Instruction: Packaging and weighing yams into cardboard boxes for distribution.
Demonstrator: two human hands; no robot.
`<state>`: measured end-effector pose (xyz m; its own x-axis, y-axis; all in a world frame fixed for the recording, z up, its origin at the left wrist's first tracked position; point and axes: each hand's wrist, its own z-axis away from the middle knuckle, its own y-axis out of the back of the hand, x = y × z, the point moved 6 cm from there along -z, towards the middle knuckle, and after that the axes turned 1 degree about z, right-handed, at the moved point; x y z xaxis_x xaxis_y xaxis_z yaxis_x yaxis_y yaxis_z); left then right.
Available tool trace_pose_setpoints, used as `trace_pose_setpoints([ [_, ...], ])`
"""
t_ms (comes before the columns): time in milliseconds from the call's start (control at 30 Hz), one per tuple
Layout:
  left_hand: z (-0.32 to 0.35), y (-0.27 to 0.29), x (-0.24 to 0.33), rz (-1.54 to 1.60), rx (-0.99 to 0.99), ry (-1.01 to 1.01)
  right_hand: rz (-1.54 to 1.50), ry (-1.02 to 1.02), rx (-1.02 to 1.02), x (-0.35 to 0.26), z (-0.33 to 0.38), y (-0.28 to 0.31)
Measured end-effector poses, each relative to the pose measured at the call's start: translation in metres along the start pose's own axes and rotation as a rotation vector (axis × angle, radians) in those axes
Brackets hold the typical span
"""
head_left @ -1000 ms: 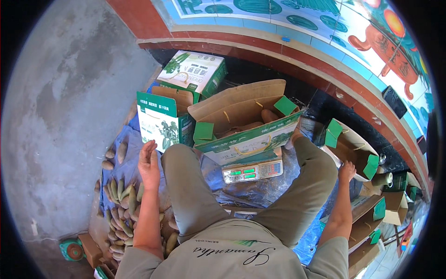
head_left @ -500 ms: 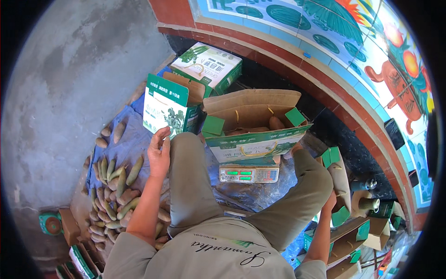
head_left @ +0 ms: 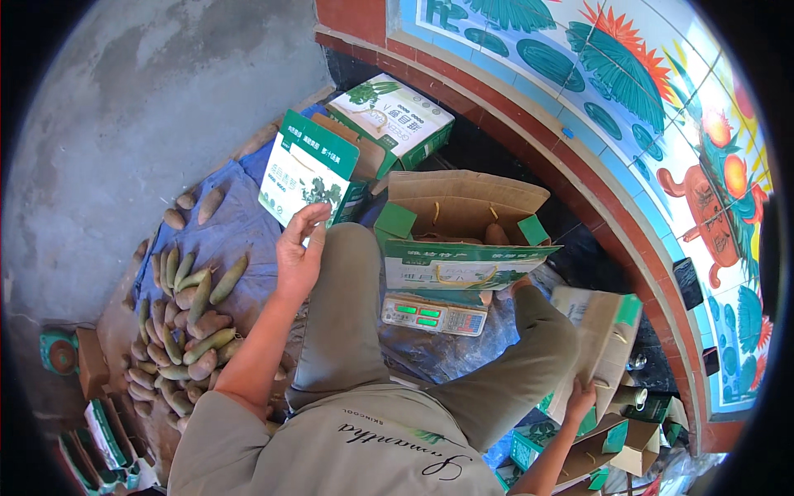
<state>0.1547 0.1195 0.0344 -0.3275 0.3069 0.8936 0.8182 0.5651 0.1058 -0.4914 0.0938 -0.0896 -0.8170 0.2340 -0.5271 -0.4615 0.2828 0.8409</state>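
Reaching with open fingers, the left hand [head_left: 299, 252] nears a green-and-white carton [head_left: 308, 174]; the right hand [head_left: 581, 399] grips a flat brown carton [head_left: 597, 339], best held firmly by its edge.

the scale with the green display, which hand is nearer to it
Left. The left hand is raised beside the knee, up and left of the scale. The right hand grips a flat carton farther off, down to the right.

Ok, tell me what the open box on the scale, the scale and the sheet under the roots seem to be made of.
Open box: cardboard, judging by the brown matte inside, folded flaps and glossy green-and-white printed outside.
Scale: probably plastic or painted metal; pale smooth casing with lit green displays.
Sheet: seemingly thin plastic or woven tarp; blue, wrinkled, slightly shiny.
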Motion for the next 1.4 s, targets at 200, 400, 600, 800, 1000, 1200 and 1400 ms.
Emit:
trace_pose_setpoints([
  [200,-0.002,-0.034,0.038,0.092,-0.081,-0.051,-0.167,0.143,0.303,-0.12,0.011,0.098],
  [400,0.021,-0.112,0.082,0.315,-0.501,0.064,0.048,0.518,0.526,-0.264,0.041,0.143],
  [600,0.024,-0.152,0.14,1.071,-0.326,0.256,0.065,1.003,0.298,-0.427,0.087,0.091],
  [800,0.016,-0.084,0.124,1.149,-0.003,0.346,0.065,1.466,0.138,-0.499,0.136,0.031],
  [1000,-0.002,0.023,0.053,0.943,0.531,0.446,-0.157,1.692,0.164,-0.507,0.156,0.015],
  [1200,0.003,0.175,-0.008,0.677,0.802,0.367,-0.222,1.521,0.122,-0.454,0.124,0.007],
  [1400,0.048,0.255,-0.087,0.392,0.889,0.567,-0.104,1.296,0.011,-0.405,0.095,-0.022],
])
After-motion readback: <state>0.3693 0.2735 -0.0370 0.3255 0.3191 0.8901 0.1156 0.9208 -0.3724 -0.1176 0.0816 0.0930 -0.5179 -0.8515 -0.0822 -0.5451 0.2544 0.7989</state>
